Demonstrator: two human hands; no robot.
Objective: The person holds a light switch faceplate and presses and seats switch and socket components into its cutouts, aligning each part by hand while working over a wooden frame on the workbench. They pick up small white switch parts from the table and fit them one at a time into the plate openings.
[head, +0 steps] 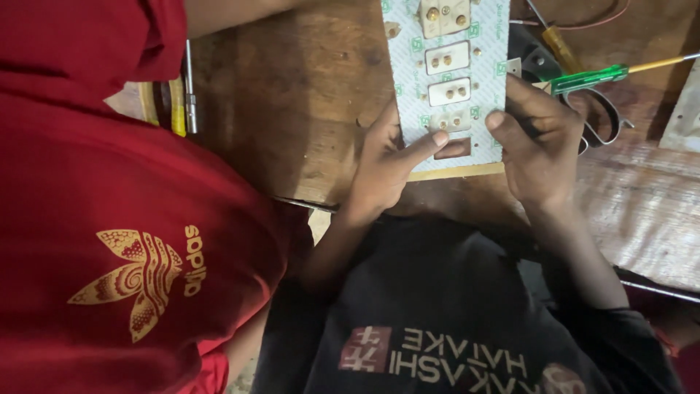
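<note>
Pinching a white switch plate [446, 80] holding socket modules [448, 57], left hand [383, 164] and right hand [539, 142] grip its lower edges.

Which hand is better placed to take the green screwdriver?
Probably the right hand: it holds the right edge of the switch plate, and the green screwdriver lies just beyond its fingers. The left hand holds the opposite edge.

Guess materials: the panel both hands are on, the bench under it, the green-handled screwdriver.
Panel: looks like plastic under a white printed protective film; brass-coloured screw terminals. Bench: worn brown wood, grain and stains visible. Screwdriver: translucent green plastic handle, shaft likely metal.
</note>
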